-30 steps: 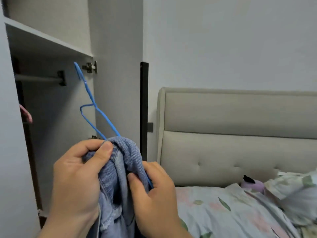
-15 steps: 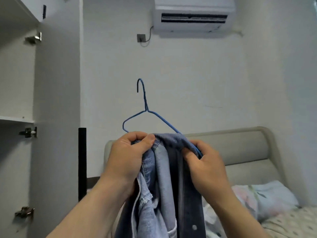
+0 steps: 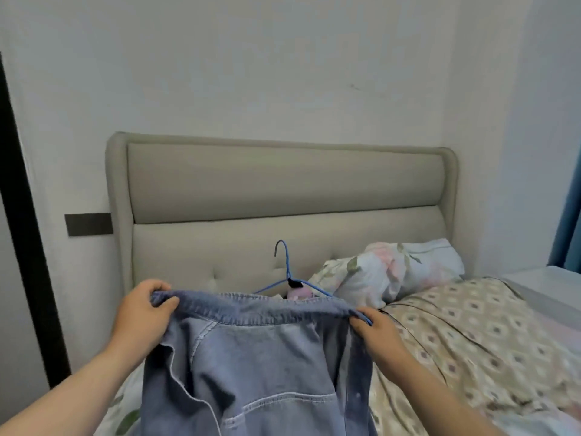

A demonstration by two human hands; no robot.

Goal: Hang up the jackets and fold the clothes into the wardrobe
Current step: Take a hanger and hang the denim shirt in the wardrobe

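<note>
A blue denim jacket (image 3: 251, 366) hangs spread out in front of me above the bed. My left hand (image 3: 141, 313) grips its top edge at the left. My right hand (image 3: 375, 332) pinches the top edge at the right, together with the end of a blue wire hanger (image 3: 284, 262). The hanger's hook stands upright behind the jacket's top edge; its lower part is hidden by the denim.
A beige padded headboard (image 3: 283, 184) stands against the wall. On the bed lie a floral pillow (image 3: 396, 272), a patterned blanket (image 3: 471, 335) and a small pink thing (image 3: 298, 292) behind the jacket. A dark vertical strip (image 3: 25, 215) runs down the left.
My hands have pulled apart, spreading the bunched jacket wide along its top edge. My view has turned from the wardrobe and dropped to the bed.
</note>
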